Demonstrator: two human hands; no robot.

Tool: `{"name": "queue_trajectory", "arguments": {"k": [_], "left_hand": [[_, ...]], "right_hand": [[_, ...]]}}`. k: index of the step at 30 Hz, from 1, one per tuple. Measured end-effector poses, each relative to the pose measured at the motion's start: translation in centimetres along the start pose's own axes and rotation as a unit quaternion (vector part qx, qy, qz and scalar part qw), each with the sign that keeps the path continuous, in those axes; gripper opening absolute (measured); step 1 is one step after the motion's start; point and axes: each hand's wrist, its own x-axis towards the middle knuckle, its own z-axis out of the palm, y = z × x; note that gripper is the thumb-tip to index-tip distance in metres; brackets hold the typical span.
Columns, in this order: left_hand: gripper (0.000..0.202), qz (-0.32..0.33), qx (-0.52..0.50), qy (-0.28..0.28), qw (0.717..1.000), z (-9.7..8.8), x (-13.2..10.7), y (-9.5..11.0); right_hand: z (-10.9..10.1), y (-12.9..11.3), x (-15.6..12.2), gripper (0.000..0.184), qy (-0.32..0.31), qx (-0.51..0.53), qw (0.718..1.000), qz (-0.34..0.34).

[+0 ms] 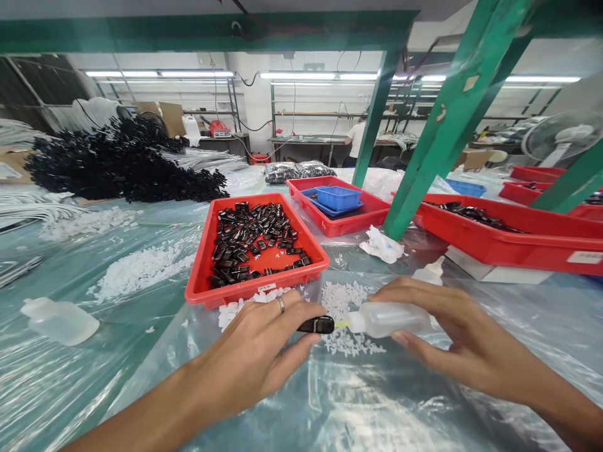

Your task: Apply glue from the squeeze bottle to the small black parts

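Left hand [257, 351] pinches a small glossy black plastic part [316, 324], its near end hidden by fingers. Right hand [452, 336] grips a translucent squeeze bottle [389, 318]; the yellowish nozzle apparently touches the part, above white pellets [346, 301] on the counter [330, 402].

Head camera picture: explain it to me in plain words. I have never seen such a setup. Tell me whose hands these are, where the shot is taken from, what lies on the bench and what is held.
There is no machine here. A person wears the camera on the head, so you look down at their own two hands over a bench covered in clear plastic sheet. The left hand pinches a small black part. The right hand holds a squeeze bottle, its nozzle pointed at the part's end. Behind them lie white pellets and a red tray of similar black parts. A second bottle lies at far left.
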Motion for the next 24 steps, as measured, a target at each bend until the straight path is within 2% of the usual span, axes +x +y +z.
{"name": "queue_trajectory", "arguments": {"k": [8,18,24], "left_hand": [[0.025,-0.038,-0.007,-0.021,0.999,0.08,-0.41,-0.03],[0.026,-0.002,0.002,0.000,1.000,-0.14,-0.01,0.15],[0.023,-0.007,-0.008,-0.003,1.000,-0.11,0.01,0.06]], "right_hand": [[-0.14,-0.26,-0.08,0.022,0.004,0.000,1.000,0.005],[-0.10,-0.10,-0.10,0.023,0.002,0.015,1.000,0.006],[-0.10,0.03,-0.03,0.028,0.006,0.017,1.000,0.003]]}}
